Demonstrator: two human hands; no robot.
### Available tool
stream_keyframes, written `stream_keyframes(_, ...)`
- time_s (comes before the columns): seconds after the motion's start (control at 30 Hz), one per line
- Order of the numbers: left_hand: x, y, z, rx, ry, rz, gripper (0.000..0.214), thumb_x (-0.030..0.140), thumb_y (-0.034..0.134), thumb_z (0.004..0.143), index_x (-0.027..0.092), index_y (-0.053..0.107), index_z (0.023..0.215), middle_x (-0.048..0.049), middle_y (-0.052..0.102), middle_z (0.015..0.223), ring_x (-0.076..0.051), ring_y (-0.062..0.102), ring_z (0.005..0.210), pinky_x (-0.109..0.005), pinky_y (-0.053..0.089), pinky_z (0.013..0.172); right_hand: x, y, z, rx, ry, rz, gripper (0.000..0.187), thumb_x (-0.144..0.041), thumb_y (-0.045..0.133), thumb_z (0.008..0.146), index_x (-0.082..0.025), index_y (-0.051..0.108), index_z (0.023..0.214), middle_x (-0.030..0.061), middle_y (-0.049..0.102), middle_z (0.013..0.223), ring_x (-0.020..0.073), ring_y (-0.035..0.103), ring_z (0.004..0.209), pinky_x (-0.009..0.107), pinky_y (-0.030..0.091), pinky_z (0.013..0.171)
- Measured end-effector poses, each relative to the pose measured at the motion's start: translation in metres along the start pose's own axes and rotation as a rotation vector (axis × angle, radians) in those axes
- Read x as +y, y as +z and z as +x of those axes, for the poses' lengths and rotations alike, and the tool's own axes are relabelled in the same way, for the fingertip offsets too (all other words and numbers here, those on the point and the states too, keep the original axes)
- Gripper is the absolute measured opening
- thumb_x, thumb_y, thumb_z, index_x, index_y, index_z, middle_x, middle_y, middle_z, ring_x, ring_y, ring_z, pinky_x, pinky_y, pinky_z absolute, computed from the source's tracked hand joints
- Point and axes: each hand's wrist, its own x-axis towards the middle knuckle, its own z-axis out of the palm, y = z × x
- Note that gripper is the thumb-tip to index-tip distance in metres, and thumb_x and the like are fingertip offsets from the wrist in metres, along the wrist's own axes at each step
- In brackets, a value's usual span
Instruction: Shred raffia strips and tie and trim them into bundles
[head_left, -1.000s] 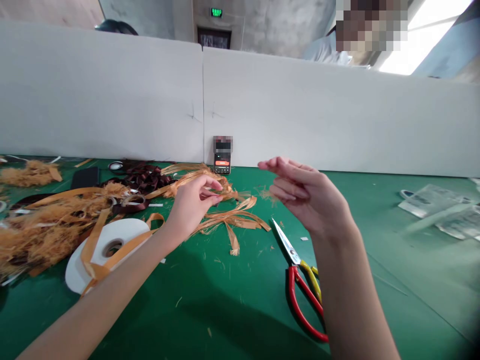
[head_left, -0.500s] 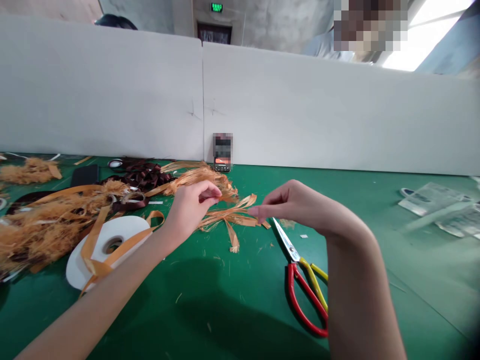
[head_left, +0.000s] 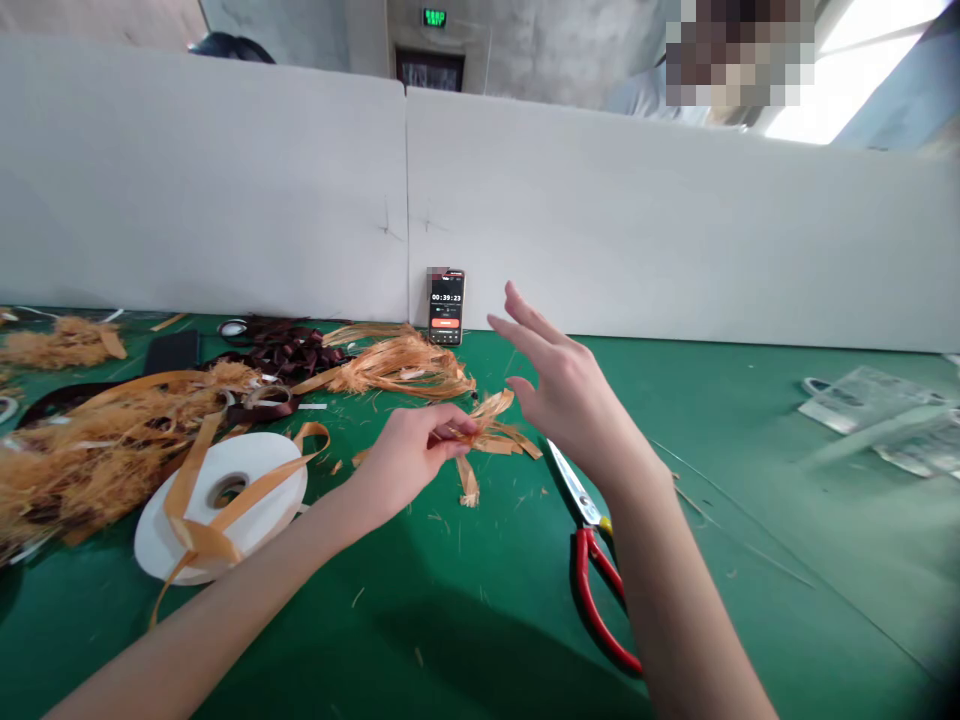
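Observation:
My left hand (head_left: 412,455) pinches the strands of a tan-orange raffia bow (head_left: 491,432) lying on the green mat. My right hand (head_left: 566,390) is raised above the mat with its fingers spread, holding nothing. It is nearest to the tips of the bow and to a pair of scissors (head_left: 592,560) with red and yellow handles, whose steel blade points away from me. My right forearm hides part of those handles. A bunch of frayed raffia (head_left: 401,367) lies behind the bow, out of reach of my fingers.
A white ribbon roll (head_left: 221,505) with orange ribbon trailing over it stands left of my left forearm. Frayed raffia heaps (head_left: 75,470), dark brown ribbon bows (head_left: 281,350) and a timer phone (head_left: 446,307) are around. Clear plastic sleeves (head_left: 870,410) lie right; a white partition (head_left: 600,200) closes the back.
My left hand has moved down and right, from the raffia bunch to the bow. My right hand has lifted off the bow, and its fingers have spread.

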Motion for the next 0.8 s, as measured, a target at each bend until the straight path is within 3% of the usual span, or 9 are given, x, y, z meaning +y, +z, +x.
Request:
stream_keyframes(0.07, 0.001, 0.004, -0.002, -0.001, -0.001, -0.010, 0.016, 0.009, 0.058, 0.079, 0.022, 0.064, 0.085, -0.0013, 0.074, 0.085, -0.016, 0.071, 0.078, -0.031, 0.058, 0.078, 0.000, 0.005, 0.002, 0.011, 0.000, -0.067, 0.037, -0.006, 0.049, 0.079, -0.017, 0.066, 0.110, 0.0083, 0.035, 0.153, 0.0269, 0.045, 0.134, 0.046, 0.041, 0.107)
stream_keyframes(0.17, -0.001, 0.008, -0.002, 0.032, 0.018, 0.015, 0.017, 0.008, 0.059, 0.080, 0.022, 0.062, 0.088, -0.0015, 0.073, 0.088, -0.015, 0.070, 0.078, -0.029, 0.058, 0.077, -0.003, 0.008, 0.005, 0.045, 0.037, -0.073, 0.011, -0.015, 0.056, 0.084, -0.017, 0.067, 0.085, 0.0124, 0.043, 0.148, 0.0289, 0.053, 0.127, 0.044, 0.045, 0.102)
stream_keyframes(0.33, -0.003, 0.008, -0.001, -0.029, 0.050, 0.090, 0.038, 0.003, 0.051, 0.079, 0.023, 0.058, 0.111, -0.0035, 0.072, 0.095, -0.017, 0.070, 0.086, -0.030, 0.056, 0.077, -0.004, 0.002, 0.005, 0.173, 0.178, 0.061, 0.032, -0.030, 0.044, 0.095, -0.018, 0.062, 0.072, 0.0149, 0.055, 0.138, 0.0261, 0.057, 0.123, 0.041, 0.042, 0.102)
stream_keyframes(0.43, 0.001, 0.007, -0.003, -0.167, 0.097, 0.243, 0.028, 0.006, 0.049, 0.079, 0.023, 0.063, 0.097, -0.0031, 0.073, 0.088, -0.019, 0.070, 0.079, -0.032, 0.054, 0.073, -0.001, -0.004, 0.004, 0.185, 0.339, 0.348, 0.043, -0.046, 0.043, 0.094, -0.020, 0.056, 0.063, 0.0137, 0.068, 0.119, 0.0232, 0.062, 0.114, 0.037, 0.045, 0.097)
stream_keyframes(0.53, 0.007, 0.005, -0.003, -0.221, 0.137, 0.400, 0.022, 0.006, 0.052, 0.075, 0.022, 0.064, 0.083, -0.0036, 0.071, 0.079, -0.021, 0.069, 0.072, -0.029, 0.050, 0.065, -0.003, -0.009, 0.002, 0.096, 0.467, 0.723, 0.049, -0.057, 0.042, 0.091, -0.020, 0.053, 0.061, 0.0109, 0.074, 0.096, 0.0174, 0.069, 0.084, 0.031, 0.051, 0.078)
stream_keyframes(0.63, 0.012, 0.001, -0.001, -0.143, 0.124, 0.454, 0.019, 0.006, 0.055, 0.072, 0.021, 0.064, 0.080, -0.0042, 0.069, 0.073, -0.021, 0.067, 0.067, -0.029, 0.047, 0.063, -0.008, -0.012, 0.001, -0.061, 0.549, 0.911, 0.052, -0.062, 0.039, 0.090, -0.019, 0.060, 0.070, 0.0094, 0.075, 0.082, 0.0095, 0.055, 0.052, 0.026, 0.045, 0.056)
stream_keyframes(0.8, 0.016, -0.022, 0.008, -0.023, 0.023, 0.575, 0.026, 0.005, 0.051, 0.074, 0.021, 0.067, 0.088, -0.0042, 0.072, 0.078, -0.020, 0.068, 0.073, -0.029, 0.048, 0.068, -0.008, -0.012, 0.005, -0.175, 0.699, 0.852, 0.064, -0.068, 0.034, 0.088, -0.014, 0.063, 0.067, 0.0119, 0.073, 0.071, 0.0053, 0.030, 0.040, 0.026, 0.029, 0.044)
